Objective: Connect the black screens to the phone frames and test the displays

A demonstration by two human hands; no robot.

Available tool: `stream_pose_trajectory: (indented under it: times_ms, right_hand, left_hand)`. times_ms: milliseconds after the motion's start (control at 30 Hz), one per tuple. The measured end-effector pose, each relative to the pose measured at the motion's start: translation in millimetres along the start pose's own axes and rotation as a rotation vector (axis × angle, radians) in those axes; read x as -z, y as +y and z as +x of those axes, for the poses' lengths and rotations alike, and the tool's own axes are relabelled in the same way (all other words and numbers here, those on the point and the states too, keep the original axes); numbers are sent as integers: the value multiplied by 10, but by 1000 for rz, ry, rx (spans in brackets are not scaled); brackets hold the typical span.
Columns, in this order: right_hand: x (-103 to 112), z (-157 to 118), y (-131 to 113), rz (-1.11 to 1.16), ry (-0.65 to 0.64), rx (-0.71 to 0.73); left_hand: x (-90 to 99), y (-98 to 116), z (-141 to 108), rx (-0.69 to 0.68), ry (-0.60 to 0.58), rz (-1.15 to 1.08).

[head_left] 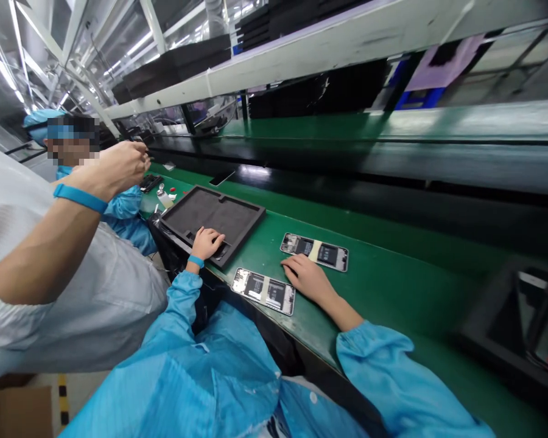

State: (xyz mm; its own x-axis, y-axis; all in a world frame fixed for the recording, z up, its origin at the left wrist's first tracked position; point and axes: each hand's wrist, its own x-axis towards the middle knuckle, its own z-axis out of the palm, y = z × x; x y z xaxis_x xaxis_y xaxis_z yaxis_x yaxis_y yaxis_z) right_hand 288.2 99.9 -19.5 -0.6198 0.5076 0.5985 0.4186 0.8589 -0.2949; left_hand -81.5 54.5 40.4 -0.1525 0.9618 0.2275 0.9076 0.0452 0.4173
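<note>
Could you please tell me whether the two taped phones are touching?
Apart: the head view shows green bench between the nearer phone and the farther phone.

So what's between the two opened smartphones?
In the head view, the right hand lies partly between the near smartphone and far smartphone, with green tabletop showing beside it.

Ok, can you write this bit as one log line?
left hand: at dark tray | right hand: beside near phone and far phone | phones: opened, pale strip across each
</note>
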Motion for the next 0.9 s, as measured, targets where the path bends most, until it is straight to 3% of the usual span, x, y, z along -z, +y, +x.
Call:
stream_pose_trajectory:
  times_ms: [333,500,600,700,800,900]
  right_hand:
    - [46,42,-47,6,-19,-19]
    - [314,11,-229,-27,-14,-92]
    - [746,-155,-224,-123,68,-285]
    - [1422,-485,-75,-307,229,-564]
    - [2140,-918,64,-565,412,-942]
    - [2560,-1247,145,-661,395,-1344]
  left_hand:
    - [-20,-41,36,1,88,-47]
    - [85,-36,-12,-67,94,4]
    - [145,-60,-3,-116,93,3]
    - [145,-161,84,-185,108,-2]
    - [105,-283,151,-251,189,63]
    - [81,-343,149,-262,219,98]
